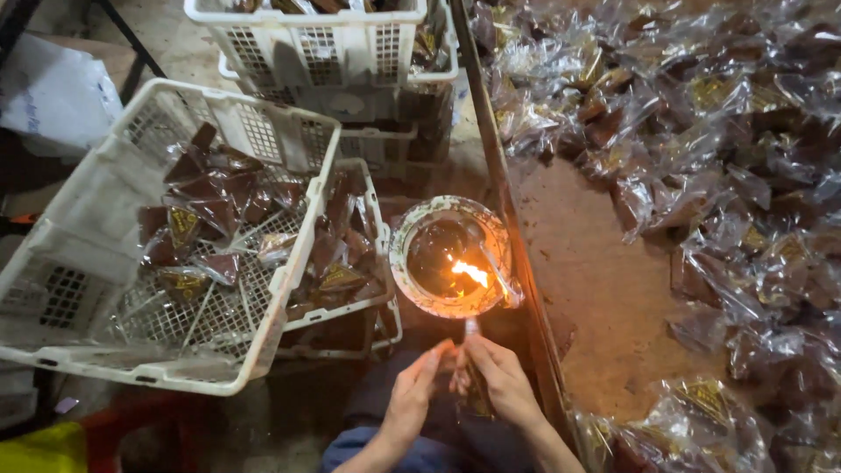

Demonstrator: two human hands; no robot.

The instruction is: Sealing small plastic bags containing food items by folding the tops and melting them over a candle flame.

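Note:
My left hand [413, 392] and my right hand [501, 378] meet low in the view, both pinching a small clear plastic packet [469, 340] with brown contents. The packet's top end points up toward a round white bowl [405, 263] of dark liquid with a small flame [470, 273] burning at its near side. The packet's tip sits just below the bowl's rim, close to the flame.
A large white plastic basket [79, 236] at left holds several sealed brown packets. A smaller basket [385, 307] sits beside it, and more baskets [307, 35] stack at the top. A wooden table [587, 289] at right carries a heap of clear packets [701, 131].

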